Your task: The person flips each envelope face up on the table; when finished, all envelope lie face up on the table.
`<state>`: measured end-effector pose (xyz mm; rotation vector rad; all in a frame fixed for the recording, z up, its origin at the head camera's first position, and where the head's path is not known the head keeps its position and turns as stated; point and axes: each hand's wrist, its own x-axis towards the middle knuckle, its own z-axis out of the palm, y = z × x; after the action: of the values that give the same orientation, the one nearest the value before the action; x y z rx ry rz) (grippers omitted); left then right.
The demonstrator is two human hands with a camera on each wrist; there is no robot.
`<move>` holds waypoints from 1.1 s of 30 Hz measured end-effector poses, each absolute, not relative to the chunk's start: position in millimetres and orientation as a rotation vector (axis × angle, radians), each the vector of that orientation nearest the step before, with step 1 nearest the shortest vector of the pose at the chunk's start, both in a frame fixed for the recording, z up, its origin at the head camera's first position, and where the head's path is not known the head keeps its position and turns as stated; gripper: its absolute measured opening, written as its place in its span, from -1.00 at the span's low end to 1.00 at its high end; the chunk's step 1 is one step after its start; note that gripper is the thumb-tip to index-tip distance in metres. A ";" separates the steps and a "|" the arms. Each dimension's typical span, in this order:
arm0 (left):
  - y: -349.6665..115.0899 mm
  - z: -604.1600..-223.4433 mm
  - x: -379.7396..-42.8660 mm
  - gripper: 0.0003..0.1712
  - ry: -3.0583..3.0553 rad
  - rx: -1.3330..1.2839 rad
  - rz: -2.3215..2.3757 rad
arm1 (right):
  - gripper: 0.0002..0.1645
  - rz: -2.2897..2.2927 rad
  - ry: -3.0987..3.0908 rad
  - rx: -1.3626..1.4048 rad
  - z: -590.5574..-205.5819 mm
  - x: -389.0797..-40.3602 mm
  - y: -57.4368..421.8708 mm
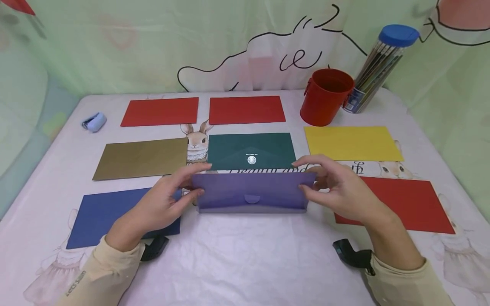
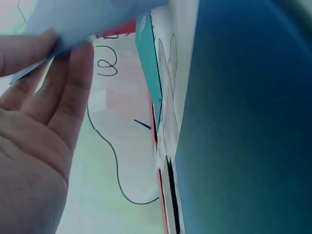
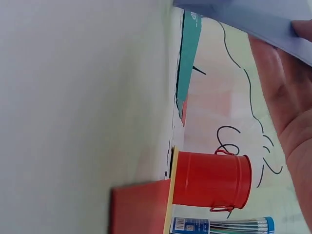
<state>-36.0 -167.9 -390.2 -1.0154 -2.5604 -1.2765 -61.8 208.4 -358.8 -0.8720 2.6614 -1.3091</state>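
A purple envelope [image 1: 252, 187] with a small half-round tab at its middle is held up off the table, tilted, between both hands. My left hand [image 1: 153, 208] pinches its left end, thumb in front and fingers behind. At the other end, my right hand [image 1: 340, 191] pinches it the same way. Both wrist views show the raised envelope [image 2: 97, 19] gripped at its ends, with a gap above the tabletop. Just beyond it lies a dark green envelope [image 1: 249, 146] with a white round emblem. A blue envelope [image 1: 111, 216] lies partly under the left forearm.
Red envelopes [image 1: 160, 112] lie along the back and at right [image 1: 405, 204]. A gold envelope [image 1: 141, 159] is at left, a yellow one [image 1: 352, 142] at right. Back right stand a red bucket [image 1: 325, 100] and a blue-lidded pencil jar [image 1: 377, 68]. A small light-blue object [image 1: 95, 122] lies back left.
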 end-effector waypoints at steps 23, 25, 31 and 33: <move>-166.6 -392.2 -39.6 -0.33 -2.696 -1.025 -1.280 | -0.46 -1.068 2.685 -0.730 -362.3 -68.5 209.9; -166.6 -392.4 -39.4 -0.34 -2.732 -0.994 -1.289 | -0.48 -1.021 2.689 -0.721 -362.5 -68.9 210.4; -167.4 -393.3 -38.8 -0.36 -2.864 -0.905 -1.225 | -0.44 -0.952 2.666 -0.647 -364.7 -67.9 211.3; -167.2 -393.8 -39.2 -0.37 -2.884 -0.902 -1.193 | -0.42 -0.938 2.659 -0.624 -365.5 -68.0 211.4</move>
<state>-39.2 -167.2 -393.8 -0.9016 -2.8836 -1.1927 -68.0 211.4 -365.5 -0.6244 2.6592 -0.9376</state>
